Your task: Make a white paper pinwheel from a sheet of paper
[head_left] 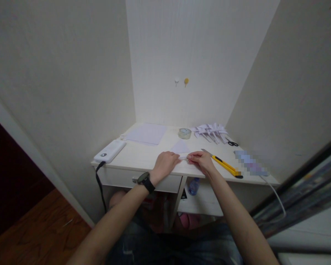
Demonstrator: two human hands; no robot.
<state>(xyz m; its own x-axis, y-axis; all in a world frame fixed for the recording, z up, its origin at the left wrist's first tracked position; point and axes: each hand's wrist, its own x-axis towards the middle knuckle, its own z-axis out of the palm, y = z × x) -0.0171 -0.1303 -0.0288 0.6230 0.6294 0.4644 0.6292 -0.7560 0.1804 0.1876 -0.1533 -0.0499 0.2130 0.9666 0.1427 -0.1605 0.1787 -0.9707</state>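
Observation:
A narrow folded strip of white paper point(183, 156) lies near the front edge of the white desk, between my two hands. My left hand point(167, 162), wearing a black watch on its wrist, has its fingers closed together on the strip's left end. At the right end, my right hand point(200, 161) pinches the strip between thumb and fingers. Just behind the strip is a pale paper triangle point(181, 146); whether the two are one piece I cannot tell. A yellow utility knife point(225, 165) with its blade out lies right beside my right hand.
Flat paper sheets point(149, 133) lie at the back left, a tape roll point(184, 133) at the back middle. Folded paper pieces point(211, 131) and black-handled scissors point(232, 143) sit back right. A white power bank point(110, 151) is at left, a phone point(250, 163) at right, both with cables.

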